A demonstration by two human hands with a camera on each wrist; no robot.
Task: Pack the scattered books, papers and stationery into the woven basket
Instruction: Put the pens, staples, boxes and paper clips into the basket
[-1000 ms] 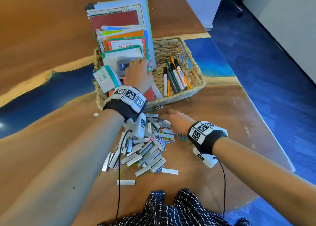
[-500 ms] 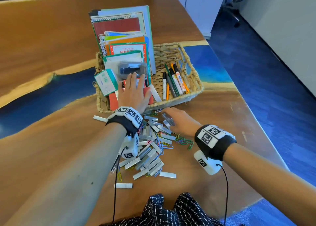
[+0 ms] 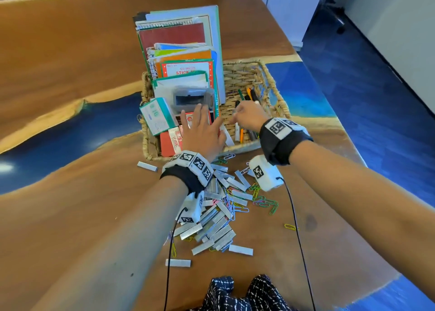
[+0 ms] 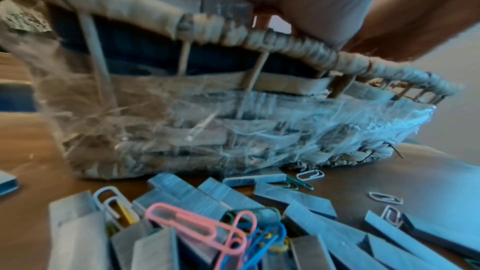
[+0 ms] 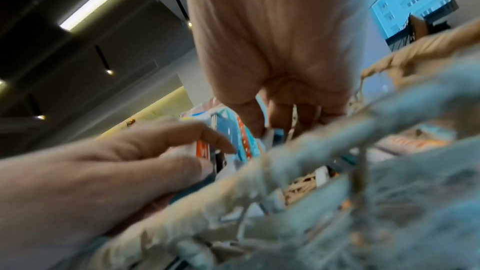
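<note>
Rough woven basket (image 3: 270,84) in the middle of the frame, on the smooth wooden bench (image 3: 70,51), stuffed with flat books (image 3: 179,39) and thin pens (image 3: 253,96). Shiny staple strips (image 3: 219,230) and bendy paper clips (image 3: 266,203) (many colours) heaped just below. Left hand (image 3: 202,134) spread flat on small boxes inside. Right hand (image 3: 249,115) curled over the pens; holding something or not, cannot tell.

Both forearms reach forward side by side, each wrist strapped with a black band, the left hand (image 3: 202,131) flat with fingers spread and straight, the right hand (image 3: 249,115) angled down with fingertips bunched together
</note>
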